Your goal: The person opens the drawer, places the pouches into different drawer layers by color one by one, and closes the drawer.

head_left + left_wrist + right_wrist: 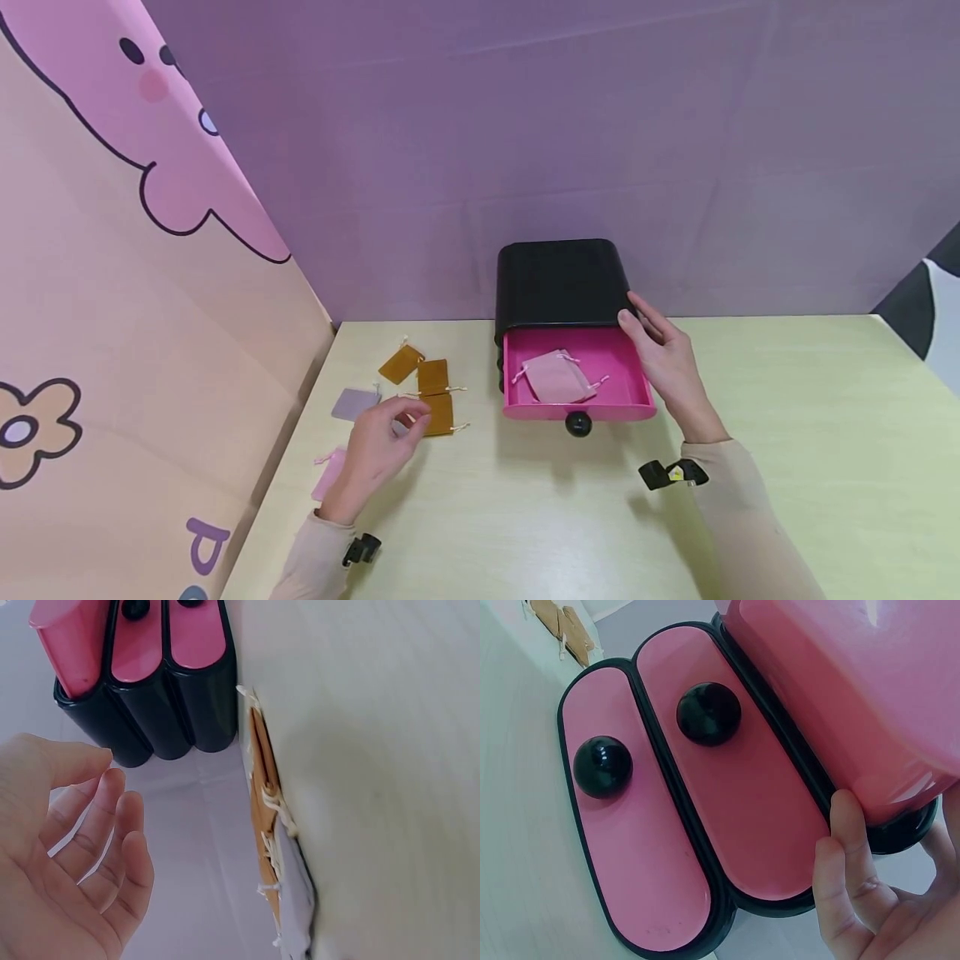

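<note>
Pale pink pouch (558,377) lies in the pulled-out top drawer (630,367). I have the right hand (675,371) touching the black cabinet's (562,283) right side, fingers nearly straight. My left hand (382,442), loosely curled, holds nothing, above the table (510,517) near brown pouches (433,377).

In the head view, the left hand (380,446) partly hides a pink pouch (327,477) and a brown pouch (441,414), while the black case (562,283) conceals the back of the open drawer (618,362). The right wrist view's edges crop that drawer and the right hand (889,919).
</note>
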A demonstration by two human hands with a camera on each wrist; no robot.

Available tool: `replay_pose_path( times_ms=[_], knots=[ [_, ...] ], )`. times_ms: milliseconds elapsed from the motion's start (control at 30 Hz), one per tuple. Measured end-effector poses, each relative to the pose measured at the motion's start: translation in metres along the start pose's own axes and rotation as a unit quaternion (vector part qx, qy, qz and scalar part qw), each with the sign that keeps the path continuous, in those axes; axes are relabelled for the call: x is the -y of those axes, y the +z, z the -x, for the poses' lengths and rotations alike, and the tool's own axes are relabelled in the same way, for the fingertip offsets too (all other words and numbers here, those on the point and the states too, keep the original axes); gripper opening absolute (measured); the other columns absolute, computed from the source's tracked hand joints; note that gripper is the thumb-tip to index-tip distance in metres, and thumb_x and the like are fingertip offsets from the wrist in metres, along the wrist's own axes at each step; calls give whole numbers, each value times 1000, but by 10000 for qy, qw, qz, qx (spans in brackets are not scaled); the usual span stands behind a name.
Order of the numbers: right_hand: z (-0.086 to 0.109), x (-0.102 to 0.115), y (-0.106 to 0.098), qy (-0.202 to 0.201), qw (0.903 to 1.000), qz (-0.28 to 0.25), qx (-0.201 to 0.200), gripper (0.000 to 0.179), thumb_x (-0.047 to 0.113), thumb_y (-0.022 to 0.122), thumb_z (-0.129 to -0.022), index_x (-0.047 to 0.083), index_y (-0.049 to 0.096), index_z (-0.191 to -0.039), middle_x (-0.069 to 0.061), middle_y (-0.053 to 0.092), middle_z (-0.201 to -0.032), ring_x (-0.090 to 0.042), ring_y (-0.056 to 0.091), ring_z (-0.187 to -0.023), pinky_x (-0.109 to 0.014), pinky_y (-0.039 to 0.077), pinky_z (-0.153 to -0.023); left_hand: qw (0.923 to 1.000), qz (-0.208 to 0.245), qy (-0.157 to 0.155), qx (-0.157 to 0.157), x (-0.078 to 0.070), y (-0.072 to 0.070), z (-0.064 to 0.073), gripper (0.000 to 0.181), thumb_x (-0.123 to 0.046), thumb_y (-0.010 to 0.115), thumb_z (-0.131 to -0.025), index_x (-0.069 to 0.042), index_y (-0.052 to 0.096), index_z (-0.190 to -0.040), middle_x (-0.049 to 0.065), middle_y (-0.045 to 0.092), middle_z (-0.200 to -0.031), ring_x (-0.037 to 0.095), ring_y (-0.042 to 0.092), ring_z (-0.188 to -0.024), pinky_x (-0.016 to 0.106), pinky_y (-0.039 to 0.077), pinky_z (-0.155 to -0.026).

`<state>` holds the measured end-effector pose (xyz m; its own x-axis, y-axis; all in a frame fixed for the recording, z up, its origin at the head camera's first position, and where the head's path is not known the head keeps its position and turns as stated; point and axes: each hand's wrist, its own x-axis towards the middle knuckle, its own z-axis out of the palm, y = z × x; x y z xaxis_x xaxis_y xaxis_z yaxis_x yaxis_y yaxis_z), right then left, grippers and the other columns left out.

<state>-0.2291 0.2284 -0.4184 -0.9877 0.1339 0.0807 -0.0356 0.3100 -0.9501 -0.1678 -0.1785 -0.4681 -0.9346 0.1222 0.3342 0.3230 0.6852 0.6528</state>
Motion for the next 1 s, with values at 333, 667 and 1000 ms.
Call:
replay_pose_path(
  times_ms=[333,667,1000],
  knots=[
    [-1,-1,1,-45,10000,-14,40,71,59,55,-106,29,35,-167,-12,33,-174,-38,33,-160,-59,32,-126,9996,-196,-172,-98,16,-8,10,11,-11,81,-91,-14,82,-102,-9,73,-82,8,67,-77,25,51,-70],
    [-1,0,0,-39,10000,-27,39,71,59,55,-106,29,36,-167,-12,33,-174,-38,34,-160,-59,32,-126,9988,-250,-411,-63,33,-20,20,11,-12,80,-93,-16,82,-103,-10,75,-85,9,67,-80,23,48,-66],
    [0,0,0,-3,10000,-2,7,71,60,55,-106,30,36,-167,-12,32,-174,-38,33,-161,-59,32,-126,9956,-458,-801,-171,41,-32,27,14,-15,80,-93,-17,83,-106,-5,77,-87,10,67,-78,25,47,-64]
  ],
)
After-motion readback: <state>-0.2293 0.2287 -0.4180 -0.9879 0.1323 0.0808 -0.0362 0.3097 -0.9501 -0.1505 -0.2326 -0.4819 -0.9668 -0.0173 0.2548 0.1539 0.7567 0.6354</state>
